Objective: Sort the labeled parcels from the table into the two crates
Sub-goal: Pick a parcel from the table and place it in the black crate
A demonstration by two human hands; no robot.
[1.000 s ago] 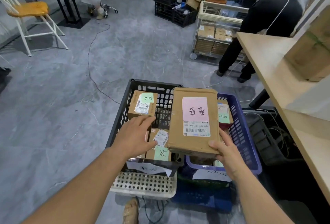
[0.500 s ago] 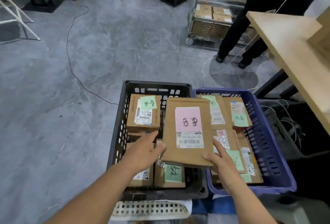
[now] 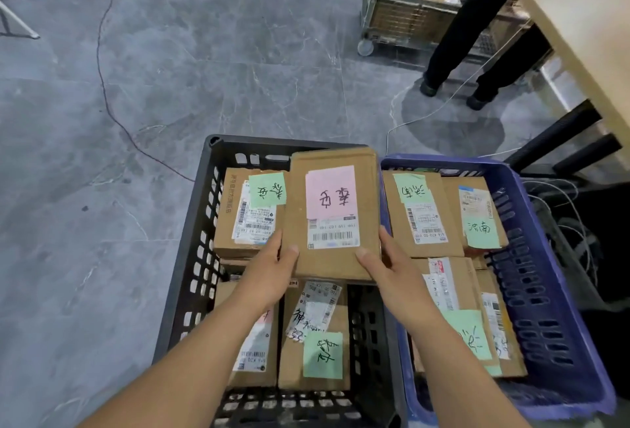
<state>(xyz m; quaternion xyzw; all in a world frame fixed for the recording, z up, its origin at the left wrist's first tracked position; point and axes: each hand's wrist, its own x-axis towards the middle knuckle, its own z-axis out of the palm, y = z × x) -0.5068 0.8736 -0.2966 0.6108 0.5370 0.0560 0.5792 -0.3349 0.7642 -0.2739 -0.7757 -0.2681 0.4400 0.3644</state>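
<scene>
A flat cardboard parcel with a pink label (image 3: 335,185) sits at the far right of the black crate (image 3: 196,257), over other boxes. My left hand (image 3: 269,269) grips its near left corner, thumb on top. My right hand (image 3: 387,265) grips its near right corner the same way. Several brown parcels with green labels lie in the black crate, among them one at the back left (image 3: 250,211) and one at the front (image 3: 315,342). The blue crate (image 3: 545,291) to the right holds several green-labeled parcels (image 3: 421,214).
The wooden table's edge (image 3: 579,35) juts in at the upper right, with cables beneath it. A person's dark-trousered legs (image 3: 453,45) stand beside a wire cart of boxes (image 3: 409,1). A thin cable (image 3: 112,93) snakes across the grey floor on the left.
The pink-labeled parcel has come down from above the crates into the black crate. My left hand went from reaching beside it to gripping its corner. The view tilted further down.
</scene>
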